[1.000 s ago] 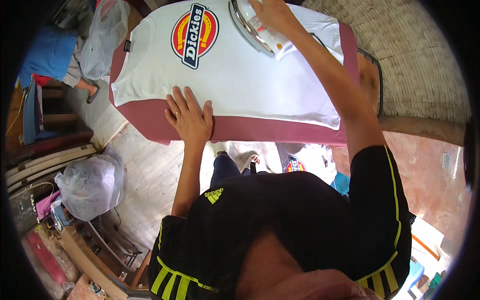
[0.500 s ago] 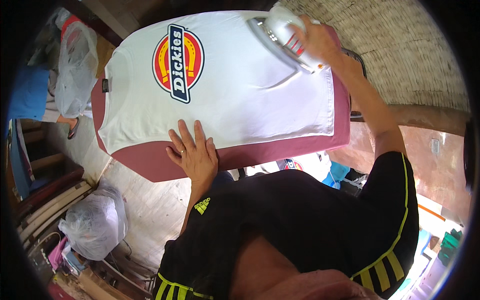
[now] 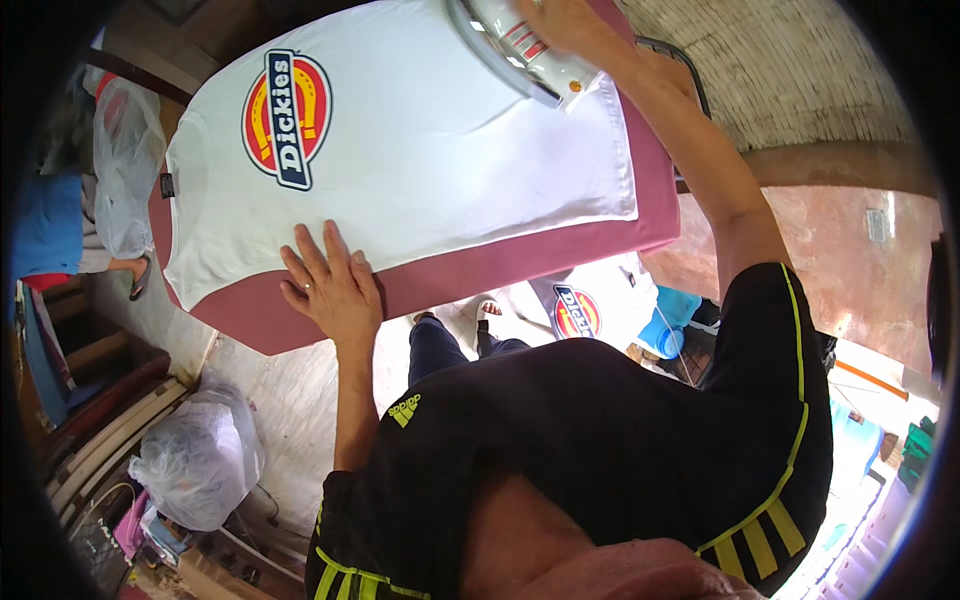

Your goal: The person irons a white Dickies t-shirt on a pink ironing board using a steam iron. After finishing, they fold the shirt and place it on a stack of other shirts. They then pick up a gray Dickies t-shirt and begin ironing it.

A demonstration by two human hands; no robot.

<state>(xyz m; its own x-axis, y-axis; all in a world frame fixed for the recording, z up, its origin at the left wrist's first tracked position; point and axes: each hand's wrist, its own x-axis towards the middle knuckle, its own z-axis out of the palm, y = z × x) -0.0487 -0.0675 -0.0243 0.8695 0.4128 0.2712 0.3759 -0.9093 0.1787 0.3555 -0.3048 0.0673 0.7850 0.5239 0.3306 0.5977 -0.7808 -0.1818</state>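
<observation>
A white T-shirt (image 3: 420, 150) with a round red and yellow printed emblem lies spread over a maroon-covered ironing board (image 3: 480, 278). At the far side, my right hand (image 3: 565, 25) is wrapped round a white and grey clothes iron (image 3: 510, 45), whose soleplate rests on the shirt near its hem. The iron's top is cut off by the picture's edge. Slight creases run through the cloth just below the iron. My left hand (image 3: 335, 285) lies flat with fingers spread, fingertips on the shirt's near edge and palm over the board's cover.
Another shirt (image 3: 590, 300) with a similar emblem lies below the board, beside a blue container (image 3: 668, 320). Stuffed clear plastic bags (image 3: 200, 455) stand at left. A person in blue (image 3: 48, 225) is at the far left. A woven wall (image 3: 790, 80) borders the far right.
My view has shifted, so board and shirt sit further left and higher. The iron, in my right hand, is still near the hem. My left hand stays flat at the near edge.
</observation>
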